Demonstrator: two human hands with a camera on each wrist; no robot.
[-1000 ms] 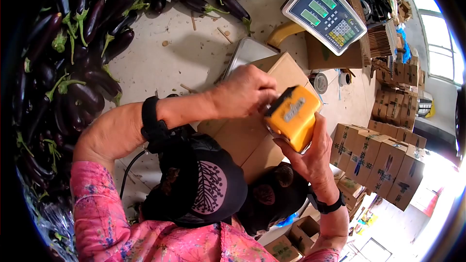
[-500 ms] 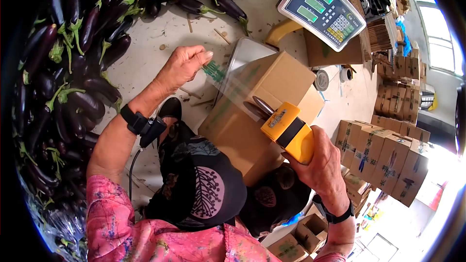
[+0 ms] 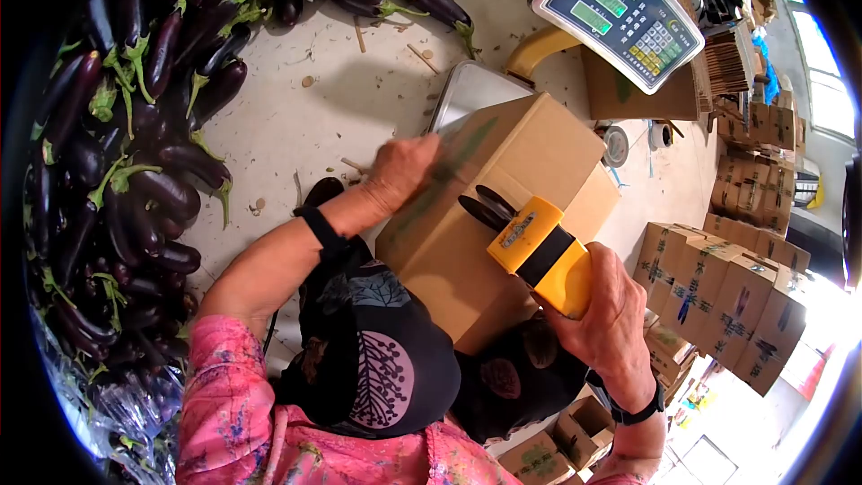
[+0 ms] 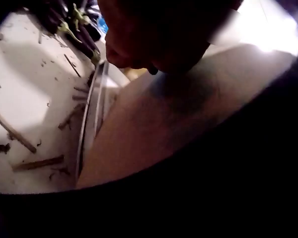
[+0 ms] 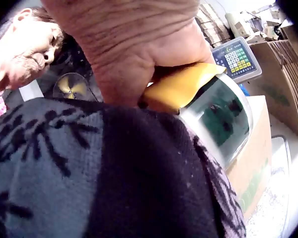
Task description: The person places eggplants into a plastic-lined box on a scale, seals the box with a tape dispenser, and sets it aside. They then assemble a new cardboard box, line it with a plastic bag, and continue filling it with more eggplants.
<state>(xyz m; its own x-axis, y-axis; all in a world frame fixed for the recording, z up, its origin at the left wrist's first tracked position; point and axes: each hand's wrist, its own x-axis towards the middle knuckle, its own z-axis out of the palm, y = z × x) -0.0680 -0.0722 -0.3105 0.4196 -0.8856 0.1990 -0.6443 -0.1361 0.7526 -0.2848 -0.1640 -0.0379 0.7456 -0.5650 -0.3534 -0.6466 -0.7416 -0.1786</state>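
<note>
With the right hand (image 3: 615,314) clamped round its rear end, the yellow tape dispenser (image 3: 543,256) is over the near side of a cardboard box (image 3: 530,162). The thumb and fingers lie at the back of its body, lower right in the head view; the front half juts clear of them. Long axis slants from lower right to upper left — front end pointing up-left, towards the box and roughly the left hand's side. Right wrist view: dispenser just beyond the fingers, a curved tape roll (image 5: 223,116) with dark green marks showing past the yellow casing.

Left hand (image 3: 404,175) is at the box's left side face, well apart from the dispenser. Blurred in the head view, dark in the left wrist view — cannot tell whether its fingers are apart or together.

Two long dark shapes (image 3: 488,207) show on the box, just beside the dispenser's front. Metal scale platform (image 3: 471,94) at the box's upper left; scale display (image 3: 620,13) tilted above, green readouts lit. Heap of eggplants (image 3: 162,171) to the left, bits of stem (image 3: 422,58) scattered on the pale floor (image 3: 332,72). Stacked printed boxes (image 3: 718,301) to the right. Patterned dark trousers (image 3: 382,377) below.
</note>
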